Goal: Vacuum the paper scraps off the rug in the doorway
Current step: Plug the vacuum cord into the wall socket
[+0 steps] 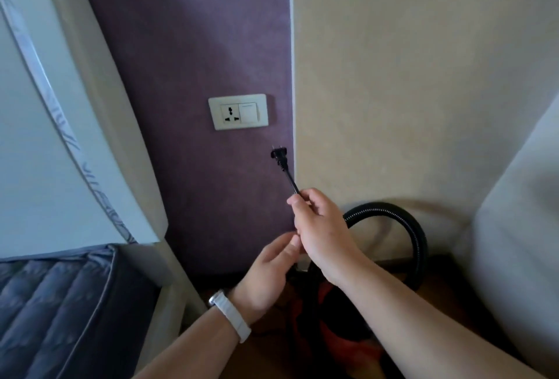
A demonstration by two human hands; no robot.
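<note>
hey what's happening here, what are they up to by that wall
A person is about to plug in a vacuum cleaner. The right hand pinches the black power cord just below the plug, which points up toward the wall socket but is not in it. The left hand meets the cord lower down. The red vacuum and its black hose sit on the floor below.

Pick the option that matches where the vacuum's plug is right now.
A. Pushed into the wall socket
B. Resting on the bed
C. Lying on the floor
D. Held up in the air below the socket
D: the right hand holds the cord with the plug in the air below the wall socket, prongs bare.
</note>
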